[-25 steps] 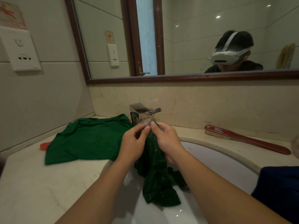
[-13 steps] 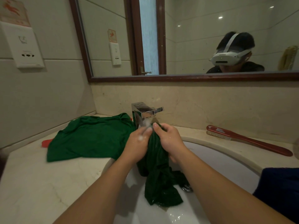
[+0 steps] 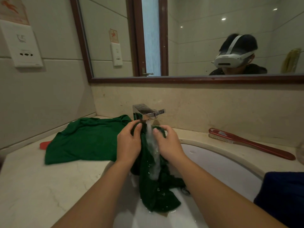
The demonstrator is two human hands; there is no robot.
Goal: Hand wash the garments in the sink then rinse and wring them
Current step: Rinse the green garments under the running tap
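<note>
Water (image 3: 152, 145) is running from the faucet (image 3: 144, 112), and I have both hands up under the spout. My left hand (image 3: 128, 143) grips a bunch of the wet garment (image 3: 154, 195), fingers curled round the cloth just below the faucet. My right hand (image 3: 169, 143) pinches another bunch just beside it, thumb toward the stream. The water falls between the two hands and runs down the dark green cloth. The rest of the garment hangs into the sink (image 3: 222, 165), its lower end lying in the white bowl near the drain. To the left, more green cloth (image 3: 85, 140) lies spread on the counter (image 3: 41, 195), reaching up to the faucet. I cannot tell whether it joins the piece I hold. A red object (image 3: 44, 144) peeks out from its left edge. A red brush (image 3: 246, 143) lies on the counter right of the sink, well apart from my hands. A dark blue cloth (image 3: 283, 198) sits at the sink's right rim.
</note>
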